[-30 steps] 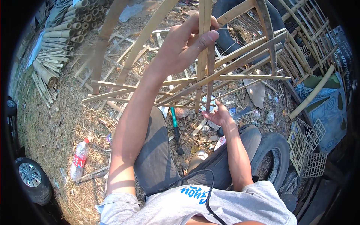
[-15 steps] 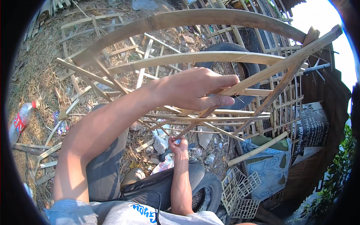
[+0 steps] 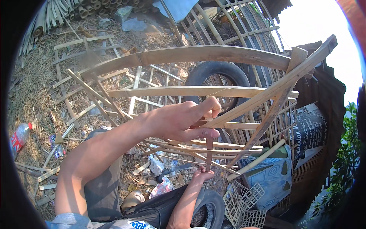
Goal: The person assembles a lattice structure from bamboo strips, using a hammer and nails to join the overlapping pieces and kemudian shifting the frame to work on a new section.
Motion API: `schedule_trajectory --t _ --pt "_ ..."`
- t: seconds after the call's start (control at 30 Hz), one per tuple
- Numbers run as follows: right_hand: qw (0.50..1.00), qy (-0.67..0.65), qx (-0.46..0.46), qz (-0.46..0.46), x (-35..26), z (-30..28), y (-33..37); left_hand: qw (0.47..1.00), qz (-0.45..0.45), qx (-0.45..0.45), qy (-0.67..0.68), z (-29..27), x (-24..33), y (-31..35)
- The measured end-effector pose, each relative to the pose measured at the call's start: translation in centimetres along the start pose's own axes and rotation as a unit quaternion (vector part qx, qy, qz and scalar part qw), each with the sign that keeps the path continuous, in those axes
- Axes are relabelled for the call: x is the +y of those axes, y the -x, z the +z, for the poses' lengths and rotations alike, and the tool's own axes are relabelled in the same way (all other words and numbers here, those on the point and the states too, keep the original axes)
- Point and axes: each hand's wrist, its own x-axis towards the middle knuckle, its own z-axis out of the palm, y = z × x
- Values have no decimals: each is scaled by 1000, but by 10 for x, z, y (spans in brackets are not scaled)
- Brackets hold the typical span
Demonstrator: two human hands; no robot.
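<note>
Outdoors on straw-littered ground [image 3: 42, 87] — both hands' grip closed (left hand [image 3: 183, 120], right hand [image 3: 202, 174]) on one thin strip [image 3: 209, 152] of a bamboo frame [image 3: 190, 55].

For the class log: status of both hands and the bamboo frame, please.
Left hand gripping bamboo frame at a slat crossing. Right hand holding thin vertical strip below. Nothing in the way.

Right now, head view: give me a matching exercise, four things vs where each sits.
Things:
1. left hand
2. right hand
3. tyre
4. plastic bottle

Places:
A. on the straw-strewn ground at the far left
B. behind the bamboo frame, top centre
C. gripping the upper part of an upright bamboo strip
D. low down, at the bottom end of that strip

Pairs: 1-C, 2-D, 3-B, 4-A
</note>
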Motion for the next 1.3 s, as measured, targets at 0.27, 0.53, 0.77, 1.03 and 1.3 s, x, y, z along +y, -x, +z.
schedule_trajectory --t 0.27,0.53,0.77,1.03,1.3 --pt "998 8 5 -55 1 -13 -3 989 -138 0 45 -7 -29 7" --pt "995 54 -80 40 8 -3 -20 984 -173 -20 48 1 -15 -5" --pt "996 47 -60 41 -6 -45 -56 978 -178 -109 -2 29 4 -10" --pt "988 76 -104 82 -21 -46 -43 963 -207 -166 -54 22 20 -9" --pt "986 152 -70 30 -15 -28 -22 969 -200 -98 -110 26 -15 -12"
